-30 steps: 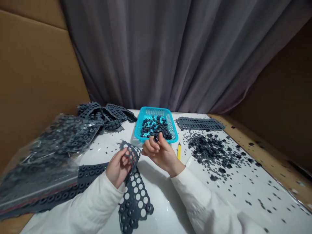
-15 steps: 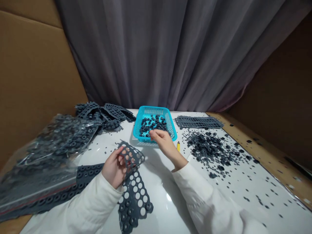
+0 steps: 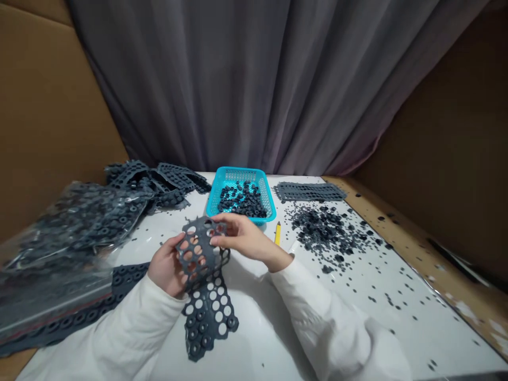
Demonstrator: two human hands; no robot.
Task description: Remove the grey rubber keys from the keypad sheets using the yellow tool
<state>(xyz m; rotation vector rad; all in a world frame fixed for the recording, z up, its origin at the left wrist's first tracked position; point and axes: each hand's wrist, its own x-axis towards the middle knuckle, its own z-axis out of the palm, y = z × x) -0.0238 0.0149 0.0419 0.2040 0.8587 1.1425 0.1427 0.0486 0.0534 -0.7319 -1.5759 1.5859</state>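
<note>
A dark grey rubber sheet (image 3: 207, 244) with rows of round holes is bent up between my hands. Its lower end hangs toward the white table and still carries several ring-shaped pieces (image 3: 197, 327). My left hand (image 3: 163, 269) is closed around the left side, its fingers showing through the holes from behind. At the upper right edge, my right hand (image 3: 252, 241) pinches the sheet between thumb and fingers; whether a loose piece is in that pinch is hidden. Just beyond my hands stands a turquoise basket (image 3: 271, 211) holding many small dark pieces (image 3: 248, 198).
To the left lie a clear bag (image 3: 79, 227) of ring pieces, a flat ring-studded strip (image 3: 129, 278) and heaped sheets (image 3: 174, 180). On the right are a yellow cutter-like tool (image 3: 278, 234), a scrap pile (image 3: 325, 227) and stacked perforated sheets (image 3: 311, 191). A curtain (image 3: 198, 79) hangs behind.
My right hand has come back from over the basket and now grips the sheet's edge. The sheet has been turned, showing more of its face. The view has shifted slightly rightward.
</note>
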